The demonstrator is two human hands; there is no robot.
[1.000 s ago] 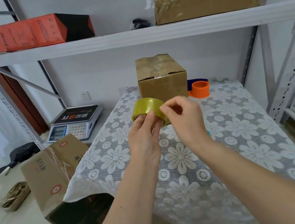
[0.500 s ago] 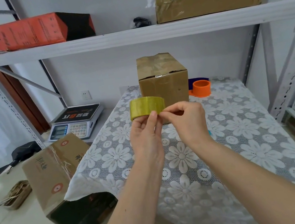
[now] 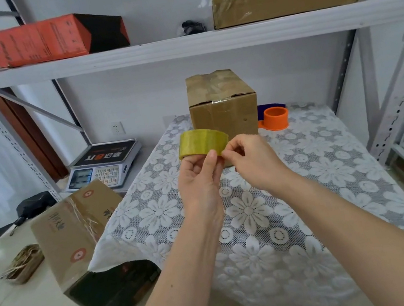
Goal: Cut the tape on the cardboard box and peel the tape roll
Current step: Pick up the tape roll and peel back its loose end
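Note:
I hold a yellowish roll of clear tape (image 3: pixel 203 143) in the air above the table, its flat side facing me. My left hand (image 3: pixel 199 177) grips it from below, thumb on the outer band. My right hand (image 3: pixel 251 159) pinches at the roll's right edge with thumb and forefinger. Behind the roll stands a taped brown cardboard box (image 3: pixel 222 104) at the back of the lace-covered table (image 3: pixel 308 188).
An orange and blue tape dispenser (image 3: pixel 274 118) sits right of the box. A scale (image 3: pixel 104 166) rests on a low surface at left, with a tilted cardboard box (image 3: pixel 74 227) in front of it. Metal shelf uprights (image 3: pixel 397 98) flank the table, and a shelf above carries boxes.
The roll has turned from tilted to level in my hands and risen slightly. My right fingers stay pinched at its right edge.

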